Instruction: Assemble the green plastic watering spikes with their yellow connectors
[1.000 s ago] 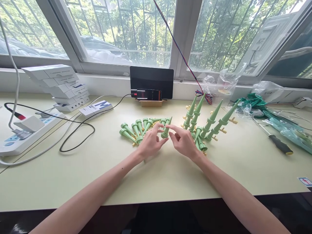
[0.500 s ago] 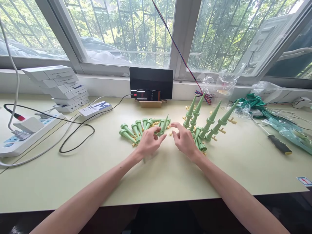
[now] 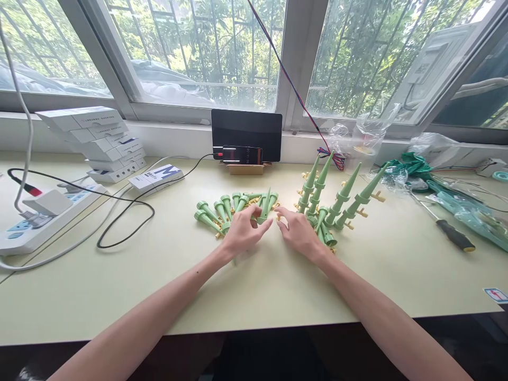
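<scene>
My left hand is closed on a green spike, which points upward between the thumb and fingers. To its right, my right hand has its fingertips by a small yellow piece; whether it pinches that piece is unclear. Several green spikes lie fanned out with yellow valves behind and left of my left hand. On the right, several spikes stand upright with yellow valves, one of them a tall green spike. A few more spikes lie beside my right wrist.
A black tablet with a phone stands by the window. White boxes and a power strip with cables are at the left. A screwdriver and plastic bags lie at the right.
The spike at my left hand has turned more upright and moved slightly left. My right hand has shifted a little, its fingers lower and nearer the small yellow piece.
</scene>
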`<state>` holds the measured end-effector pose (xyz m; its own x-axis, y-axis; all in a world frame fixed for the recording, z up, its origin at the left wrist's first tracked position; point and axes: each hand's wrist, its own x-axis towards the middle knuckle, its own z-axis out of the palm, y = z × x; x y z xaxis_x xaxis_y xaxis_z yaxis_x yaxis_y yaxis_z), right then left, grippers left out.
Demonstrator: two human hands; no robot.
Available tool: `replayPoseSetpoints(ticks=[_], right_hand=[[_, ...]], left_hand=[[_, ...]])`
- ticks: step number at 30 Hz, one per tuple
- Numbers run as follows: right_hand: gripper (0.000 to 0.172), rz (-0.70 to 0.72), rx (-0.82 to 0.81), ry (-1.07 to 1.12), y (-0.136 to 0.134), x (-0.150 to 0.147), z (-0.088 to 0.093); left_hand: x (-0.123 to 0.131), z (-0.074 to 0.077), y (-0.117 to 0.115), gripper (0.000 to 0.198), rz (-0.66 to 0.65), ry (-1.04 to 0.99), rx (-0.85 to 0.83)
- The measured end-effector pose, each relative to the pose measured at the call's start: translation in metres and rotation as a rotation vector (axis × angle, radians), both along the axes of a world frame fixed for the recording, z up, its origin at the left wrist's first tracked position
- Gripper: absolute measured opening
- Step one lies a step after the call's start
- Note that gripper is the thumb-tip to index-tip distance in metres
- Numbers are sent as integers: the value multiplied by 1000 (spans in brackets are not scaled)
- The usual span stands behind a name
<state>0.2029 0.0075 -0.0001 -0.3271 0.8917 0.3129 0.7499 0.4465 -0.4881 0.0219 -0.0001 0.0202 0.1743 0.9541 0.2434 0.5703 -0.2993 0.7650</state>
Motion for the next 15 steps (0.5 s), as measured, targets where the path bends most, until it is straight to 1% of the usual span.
replayPoseSetpoints(ticks=[8, 10, 15], right_hand=[[32, -20, 16, 13, -3, 0, 3], [30, -27, 37, 57, -3, 0, 3], [25, -16, 92, 254, -4, -3, 4]], left_hand=[[2, -1, -1, 30, -20, 29, 27], [2, -2, -1, 30, -26, 31, 25], [1, -7, 0, 30, -64, 32, 17]])
